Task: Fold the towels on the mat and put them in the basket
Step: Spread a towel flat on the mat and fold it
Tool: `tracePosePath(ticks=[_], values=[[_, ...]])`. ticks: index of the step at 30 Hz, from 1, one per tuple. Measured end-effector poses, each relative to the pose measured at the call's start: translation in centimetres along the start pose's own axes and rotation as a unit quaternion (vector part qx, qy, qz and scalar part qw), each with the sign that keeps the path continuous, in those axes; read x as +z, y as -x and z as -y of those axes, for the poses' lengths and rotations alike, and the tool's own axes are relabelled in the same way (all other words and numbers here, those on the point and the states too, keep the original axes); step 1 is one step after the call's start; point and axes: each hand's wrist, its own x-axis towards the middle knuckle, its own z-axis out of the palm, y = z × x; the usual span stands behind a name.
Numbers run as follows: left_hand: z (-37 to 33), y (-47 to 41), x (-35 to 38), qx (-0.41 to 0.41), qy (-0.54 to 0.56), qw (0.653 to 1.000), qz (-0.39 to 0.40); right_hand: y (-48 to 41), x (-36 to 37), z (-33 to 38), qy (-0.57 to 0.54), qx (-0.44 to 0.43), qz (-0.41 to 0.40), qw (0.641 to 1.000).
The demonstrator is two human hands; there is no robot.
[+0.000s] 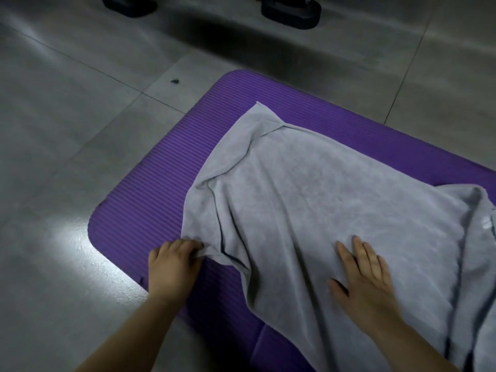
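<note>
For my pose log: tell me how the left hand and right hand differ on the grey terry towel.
The left hand curls its fingers and pinches a corner of the grey terry towel; the right hand lies flat, fingers straight. The left hand sits at the towel's edge over the purple ribbed foam mat; the right hand rests further in on the cloth. Both touch the same towel.

Floor (67, 130) lies open across the left and upper frame, broken by a dark speck (175, 81) and two black bases (291, 16) at the top edge. The mat (150, 189) keeps a free strip on its left; the towel (322, 197) covers the middle and right, the left hand (171, 267) pinching its lower-left corner, the right hand (367, 277) flat on it lower centre. A bunched fold (480, 251) at the right edge, possibly a second towel, crowds that side.
</note>
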Motion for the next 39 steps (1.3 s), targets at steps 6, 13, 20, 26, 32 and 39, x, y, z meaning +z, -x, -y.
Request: tracePosePath(ticks=[6,13,20,26,32,39], values=[[4.8,-1.7,-3.8,0.008,0.032,0.987,-0.158,0.1,-1.3,1.4,-0.049,-0.01,-0.076,0.996],[7.2,-0.7,-3.9,-0.056,-0.02,0.997,0.051,-0.3,-1.9,3.2,0.044,-0.029,0.083,0.995],[2.7,-3.4,-1.9,-0.191,0.123,0.973,0.039,-0.1,-0.6,2.5,-0.001,0.003,0.059,0.998],[2.6,-4.5,-2.4,-0.141,0.078,0.987,0.02,0.1,0.1,1.8,-0.006,-0.018,0.038,0.999],[6.7,-1.0,-3.0,0.156,-0.003,0.987,0.044,0.5,0.2,1.7,-0.016,-0.024,0.037,0.999],[5.3,-3.4,-3.0,0.017,0.099,0.995,0.019,0.4,0.1,1.2,-0.028,-0.012,-0.008,1.0]])
